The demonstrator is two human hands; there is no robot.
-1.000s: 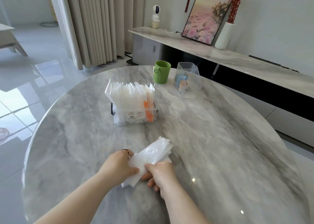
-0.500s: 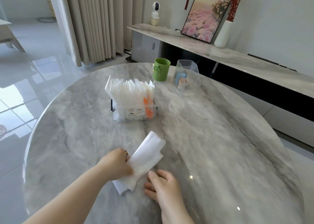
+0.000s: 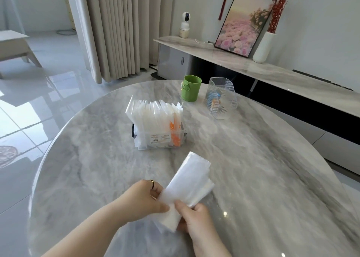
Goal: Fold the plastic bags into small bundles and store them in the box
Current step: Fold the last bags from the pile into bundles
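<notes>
The left hand [image 3: 143,199] pinches the near end of a folded white plastic bag [image 3: 188,180], thumb on top and fingers curled beneath, with a dark ring [image 3: 152,183] on one finger. The right hand [image 3: 194,218] grips the same end from the other side, thumb pressed on top of the strip and fingers tucked under. The bag is a long flat strip angled away to the right, and its far end seems to hang just clear of the bench [image 3: 263,159], though from here I cannot be sure. Beyond the hands, near the middle of the round marble bench, stands the clear box [image 3: 143,144]. It is packed with upright folded bundles [image 3: 153,116], mostly white, with an orange one towards its right end. Further back stand a green cup [image 3: 191,90] and, just to its right, a ribbed clear holder [image 3: 224,102] with small coloured things inside, too blurred to name
</notes>
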